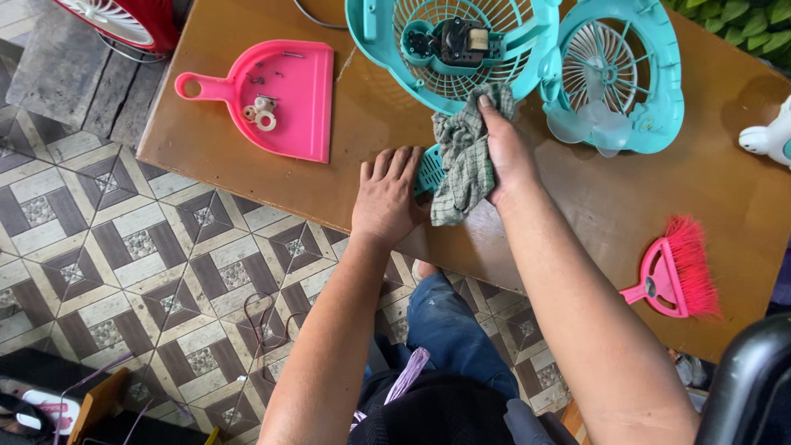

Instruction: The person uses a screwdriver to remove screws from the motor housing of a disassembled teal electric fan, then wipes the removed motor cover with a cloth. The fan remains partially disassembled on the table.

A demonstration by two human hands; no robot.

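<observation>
A turquoise fan housing (pixel 387 49) with its grille and a small dark motor (pixel 461 39) lies on the brown wooden table (pixel 247 165). My right hand (pixel 504 156) presses a grey checked cloth (pixel 463 161) against the housing's lower edge. My left hand (pixel 387 198) lies flat on the table, its fingers over a turquoise ribbed part (pixel 429 169) that sticks out under the cloth. A second turquoise fan half (pixel 626 78) with pale blades rests to the right.
A pink dustpan (pixel 284 99) holding small screws and white rings sits at the left. A pink hand brush (pixel 680 268) lies at the right edge. A white object (pixel 770 138) is far right, a red fan (pixel 124 21) top left. Patterned floor tiles lie below.
</observation>
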